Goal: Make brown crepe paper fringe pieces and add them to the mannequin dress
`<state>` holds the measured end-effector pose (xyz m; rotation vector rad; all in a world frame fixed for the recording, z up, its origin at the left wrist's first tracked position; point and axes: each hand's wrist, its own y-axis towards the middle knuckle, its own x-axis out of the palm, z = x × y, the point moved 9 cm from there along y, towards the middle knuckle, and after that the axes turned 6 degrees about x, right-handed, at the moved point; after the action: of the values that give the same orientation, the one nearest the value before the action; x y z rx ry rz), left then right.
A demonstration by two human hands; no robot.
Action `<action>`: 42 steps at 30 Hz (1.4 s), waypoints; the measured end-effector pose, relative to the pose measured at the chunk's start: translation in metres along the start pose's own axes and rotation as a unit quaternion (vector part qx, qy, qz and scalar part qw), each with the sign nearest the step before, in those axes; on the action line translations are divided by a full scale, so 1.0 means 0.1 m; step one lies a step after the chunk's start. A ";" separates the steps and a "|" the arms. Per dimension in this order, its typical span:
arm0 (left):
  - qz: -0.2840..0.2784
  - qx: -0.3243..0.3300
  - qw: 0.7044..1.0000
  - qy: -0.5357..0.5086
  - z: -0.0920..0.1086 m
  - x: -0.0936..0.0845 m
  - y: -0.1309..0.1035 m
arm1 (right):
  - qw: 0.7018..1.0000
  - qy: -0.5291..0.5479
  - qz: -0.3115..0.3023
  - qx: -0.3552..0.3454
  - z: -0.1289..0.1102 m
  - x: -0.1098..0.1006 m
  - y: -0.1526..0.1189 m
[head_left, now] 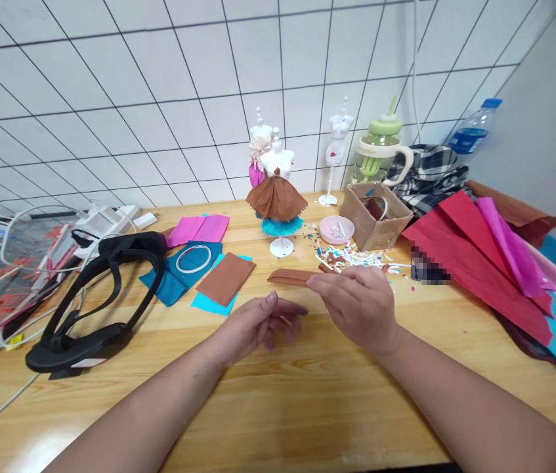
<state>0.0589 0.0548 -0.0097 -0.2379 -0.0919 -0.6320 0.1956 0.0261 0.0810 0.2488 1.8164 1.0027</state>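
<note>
My right hand (359, 305) pinches one end of a narrow folded strip of brown paper (291, 276), which points left above the table. Just left of it, my left hand (262, 322) has its fingers apart and holds nothing. Beyond the hands stands a small white mannequin (278, 161) dressed in a brown paper skirt (278, 200) over a turquoise ruffled layer (281, 226). A folded brown sheet (226, 279) lies on a bright blue sheet (216, 295) to the left. White paper scraps (351, 257) are scattered beyond my right hand.
Behind are another mannequin (339, 128), a pink dish (337, 230), a cardboard box (373, 217) and a green-lidded jug (379, 154). Red paper (474, 263) lies right. At left are a black headset strap (144, 295), a white ring on teal paper (174, 282) and cables.
</note>
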 end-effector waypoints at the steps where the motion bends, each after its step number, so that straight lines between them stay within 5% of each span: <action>1: -0.017 -0.017 0.995 -0.099 -0.07 0.10 0.01 | 0.999 -0.008 0.000 -0.046 -0.12 0.00 -0.02; 4: 0.033 -0.017 0.971 -0.237 -0.18 0.09 0.09 | 0.990 -0.005 -0.021 -0.140 -0.38 0.08 -0.10; 7: 0.119 -0.001 0.969 -0.215 -0.21 -0.13 0.12 | 0.987 0.076 -0.055 -0.131 -0.40 0.15 -0.11; 10: 0.158 0.007 0.977 -0.144 -0.20 -0.29 0.11 | 0.970 0.221 -0.094 0.030 -0.08 0.24 -0.04; 13: 0.151 0.000 0.987 -0.061 -0.22 -0.31 0.11 | 0.899 0.327 -0.184 0.225 0.23 0.51 -0.11; 15: 0.123 -0.006 0.992 -0.007 -0.24 -0.25 0.11 | 0.846 0.361 -0.266 0.289 0.26 0.71 -0.20; 17: 0.097 -0.006 0.995 0.031 -0.25 -0.20 0.12 | 0.823 0.355 -0.309 0.319 0.25 0.80 -0.26; 27: 0.048 0.025 0.998 0.020 -0.08 -0.04 0.13 | 0.793 0.393 -0.289 0.364 0.31 0.86 -0.31; 42: 0.067 0.013 0.998 0.018 -0.14 -0.08 0.14 | 0.785 0.374 -0.332 0.365 0.35 0.90 -0.34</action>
<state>0.0613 0.0667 -0.0268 -0.2058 -0.0493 -0.5014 0.1908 0.0739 -0.0093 -0.3923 2.6749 -0.2128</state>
